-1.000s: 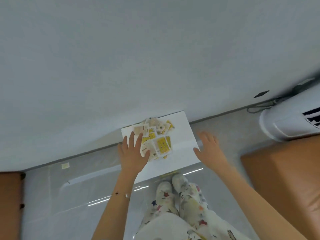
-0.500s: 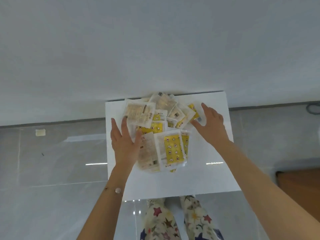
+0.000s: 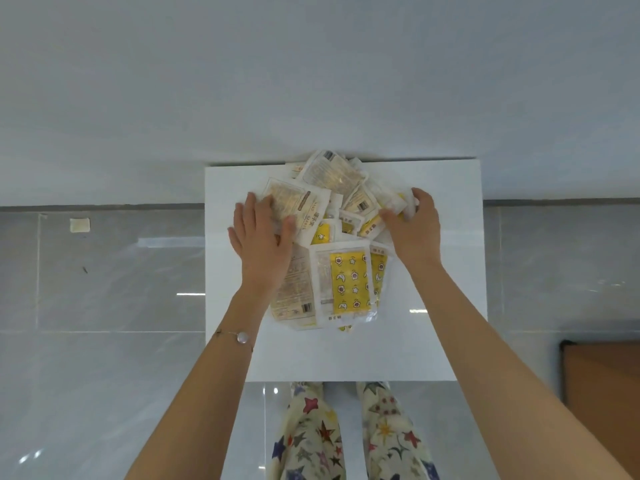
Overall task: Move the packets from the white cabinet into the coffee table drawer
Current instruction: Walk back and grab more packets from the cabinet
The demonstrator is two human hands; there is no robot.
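Head view looks straight down on a glossy grey tiled floor point(image 3: 104, 375) that meets a pale wall point(image 3: 311, 81) at the top. Far left, a small pale square point(image 3: 79, 225) lies on a tile near the wall.

The left hand point(image 3: 263, 240) lies palm down on the left side of a heap of packets point(image 3: 349, 282). Its fingers are straight and spread, and its thumb presses on a beige packet. This grip is flat and wide open, closed around nothing. A thin bracelet point(image 3: 243, 337) with a round bead sits on that wrist.

The packets are piled on top of the white cabinet point(image 3: 450, 289), toward its far edge against the wall. Some are clear with yellow patterned inserts, others beige with print, and they overlap at all angles. The nearest ones lie flat, pointing toward the person.

The right hand point(image 3: 415, 233) is on the right side of the heap. Its fingers are curled over the crinkled edge of several packets and its thumb is tucked in against them, so this grip is closed on packets.

Below the cabinet's near edge show legs in cream trousers point(image 3: 308, 434) printed with coloured stars. At the far right stands a brown piece of furniture point(image 3: 602, 393), well apart from the cabinet.
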